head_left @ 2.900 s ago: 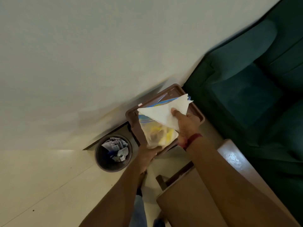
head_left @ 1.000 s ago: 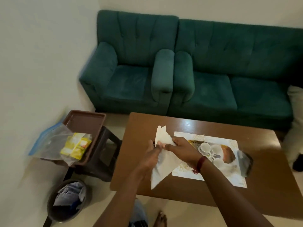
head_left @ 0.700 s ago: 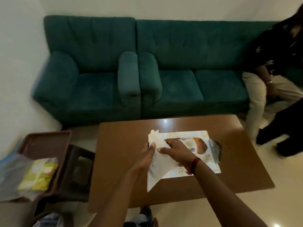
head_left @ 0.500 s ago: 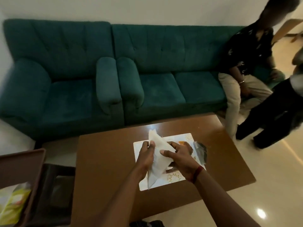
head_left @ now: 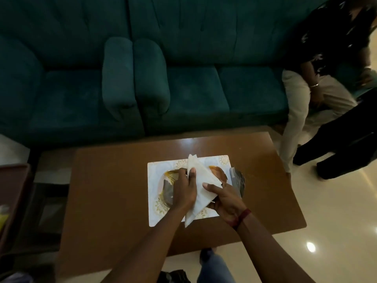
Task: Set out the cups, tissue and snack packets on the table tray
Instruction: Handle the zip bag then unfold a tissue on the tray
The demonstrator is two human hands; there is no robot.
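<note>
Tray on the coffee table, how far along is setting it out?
Partly done. Snack packets already lie on the tray, with a grey packet at its right edge. In hand: the left hand and right hand both pinch the folded tissue over the tray, not yet laid down. Left: placing the tissue. The cups cannot be seen here; the hands may hide them.
</note>
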